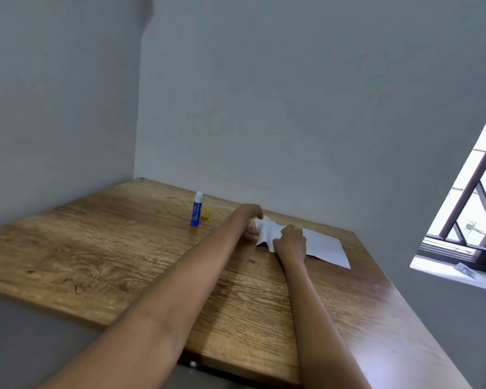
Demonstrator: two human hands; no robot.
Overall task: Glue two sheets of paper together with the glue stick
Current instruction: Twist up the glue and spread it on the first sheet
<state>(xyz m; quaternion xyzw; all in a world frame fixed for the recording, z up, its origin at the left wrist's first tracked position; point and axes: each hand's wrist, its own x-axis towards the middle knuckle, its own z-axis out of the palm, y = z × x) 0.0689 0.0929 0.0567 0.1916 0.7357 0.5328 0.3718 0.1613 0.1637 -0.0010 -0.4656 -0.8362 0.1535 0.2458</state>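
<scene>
I see both arms stretched far forward across the wooden table [101, 256], toward its far right corner by the wall. The left arm runs long and nearly straight from the lower left, its wrist bent so the left hand [251, 220] curls down over the left edge of the lifted sheet [268, 233]. Its fingertips pinch that raised paper; the thumb side is hidden, but the fingers look closed on the edge. The right arm comes up from the bottom right, forearm angled inward, and the right hand [291, 242] rests palm down with knuckles toward me. Its fingers press on or fold over the same sheet where it buckles upward; I cannot tell whether it truly grips or only pins the paper.

A flat sheet [327, 247] lies on the table just right of the right hand, one corner pointing toward me. The glue stick [196, 209] stands upright, uncapped, to the left of both hands and apart from them. Its yellow cap [206, 212] sits just beside it, on its right.
</scene>
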